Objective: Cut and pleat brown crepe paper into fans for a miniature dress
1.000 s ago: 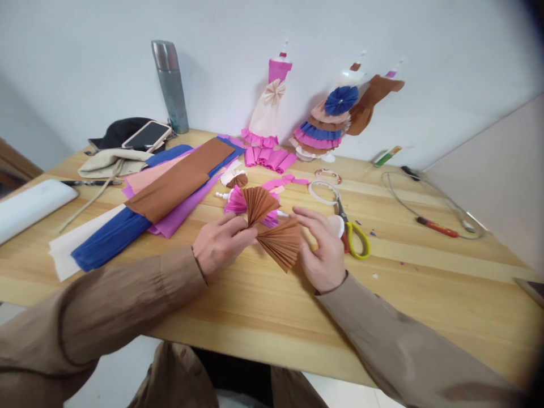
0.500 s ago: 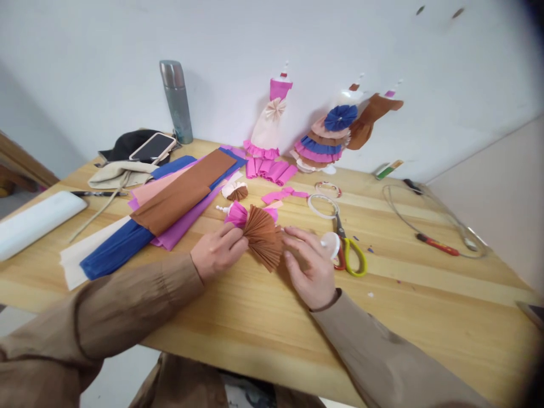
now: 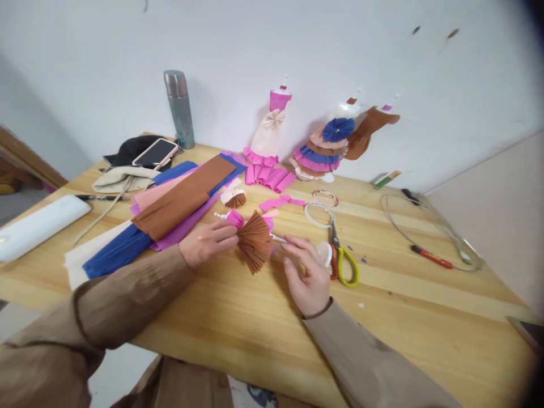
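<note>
A small doll form with a pink top (image 3: pixel 235 219) lies low over the table, a pleated brown paper fan (image 3: pixel 255 242) spread across its lower part. My left hand (image 3: pixel 209 242) pinches the form where the pink top meets the fan. To the right of the fan, my right hand (image 3: pixel 306 273) has its fingers bent around the end of a thin white rod (image 3: pixel 278 239), which reaches toward the form. The rod's far end is hidden behind the fan. A white round base (image 3: pixel 324 254) stands just behind my right hand, beside scissors with red and yellow handles (image 3: pixel 348 266).
Crepe paper strips (image 3: pixel 178 198) lie at left, near a phone (image 3: pixel 155 152) and a flask (image 3: pixel 179 110). Three paper-dressed forms, one in pink and cream (image 3: pixel 268 133), stand along the wall. A cable with a red handle (image 3: pixel 432 258) lies at right.
The brown fan and my left hand have shifted slightly left. My right hand is farther from the fan, and the white rod now shows between them. The camera view has tilted slightly.
</note>
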Motion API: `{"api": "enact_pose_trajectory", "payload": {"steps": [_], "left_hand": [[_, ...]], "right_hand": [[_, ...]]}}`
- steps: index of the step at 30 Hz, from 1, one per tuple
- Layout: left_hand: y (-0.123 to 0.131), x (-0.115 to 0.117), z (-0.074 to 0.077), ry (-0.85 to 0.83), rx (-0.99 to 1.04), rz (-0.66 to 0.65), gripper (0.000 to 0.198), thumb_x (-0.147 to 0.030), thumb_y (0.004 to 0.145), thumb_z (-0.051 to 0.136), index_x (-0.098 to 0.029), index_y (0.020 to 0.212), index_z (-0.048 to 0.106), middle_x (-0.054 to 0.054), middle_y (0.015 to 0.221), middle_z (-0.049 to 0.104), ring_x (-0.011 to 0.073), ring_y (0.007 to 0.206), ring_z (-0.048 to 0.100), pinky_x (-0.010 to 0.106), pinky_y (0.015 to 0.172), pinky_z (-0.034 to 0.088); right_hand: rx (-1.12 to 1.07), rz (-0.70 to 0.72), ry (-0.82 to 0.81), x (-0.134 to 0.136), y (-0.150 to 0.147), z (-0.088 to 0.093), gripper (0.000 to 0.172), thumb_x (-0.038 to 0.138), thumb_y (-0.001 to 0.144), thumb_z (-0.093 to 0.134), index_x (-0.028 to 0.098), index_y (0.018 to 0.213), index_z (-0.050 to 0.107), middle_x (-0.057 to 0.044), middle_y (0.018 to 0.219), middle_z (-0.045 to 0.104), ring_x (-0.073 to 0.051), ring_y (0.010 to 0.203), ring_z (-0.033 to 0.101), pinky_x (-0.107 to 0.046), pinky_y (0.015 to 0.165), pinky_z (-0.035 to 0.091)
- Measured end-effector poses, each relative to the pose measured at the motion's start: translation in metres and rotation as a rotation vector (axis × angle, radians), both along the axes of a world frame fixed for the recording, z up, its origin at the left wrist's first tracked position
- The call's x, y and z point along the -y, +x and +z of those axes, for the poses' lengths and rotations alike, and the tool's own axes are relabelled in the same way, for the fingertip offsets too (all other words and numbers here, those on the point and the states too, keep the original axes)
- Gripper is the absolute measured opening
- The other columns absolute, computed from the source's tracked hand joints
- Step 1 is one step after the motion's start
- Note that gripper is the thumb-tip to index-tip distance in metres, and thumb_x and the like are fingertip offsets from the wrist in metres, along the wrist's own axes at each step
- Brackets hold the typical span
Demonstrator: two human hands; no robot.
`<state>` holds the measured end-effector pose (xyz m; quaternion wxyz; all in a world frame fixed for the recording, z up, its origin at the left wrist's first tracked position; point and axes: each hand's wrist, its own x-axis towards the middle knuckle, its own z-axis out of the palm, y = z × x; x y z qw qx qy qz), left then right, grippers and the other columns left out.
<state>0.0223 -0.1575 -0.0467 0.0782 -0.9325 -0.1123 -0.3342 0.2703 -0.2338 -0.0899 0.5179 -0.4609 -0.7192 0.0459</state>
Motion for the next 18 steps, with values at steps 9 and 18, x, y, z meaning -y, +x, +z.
{"api": "enact_pose_trajectory", "payload": {"steps": [9,18], "left_hand": [[0.025,-0.040,0.040,-0.147,-0.257,-0.021,0.036,-0.020,0.098,0.032,-0.016,0.074,0.060,0.007,0.077,0.064,0.0151,0.076,0.054,0.028,0.074,0.048],[0.039,-0.056,0.052,-0.047,-0.381,-0.009,0.040,-0.018,0.099,0.027,-0.015,0.073,0.058,0.006,0.075,0.061,0.0159,0.076,0.051,0.028,0.073,0.044]], "right_hand": [[-0.021,-0.017,0.017,0.001,-0.001,0.002,0.028,0.011,0.082,0.052,0.021,0.104,0.067,-0.011,0.109,0.067,-0.023,0.103,0.064,-0.044,0.089,0.052],[0.631,-0.221,-0.065,-0.012,0.005,0.016,0.027,0.011,0.085,0.051,0.013,0.109,0.064,-0.014,0.105,0.068,-0.027,0.090,0.056,-0.042,0.072,0.041]]}}
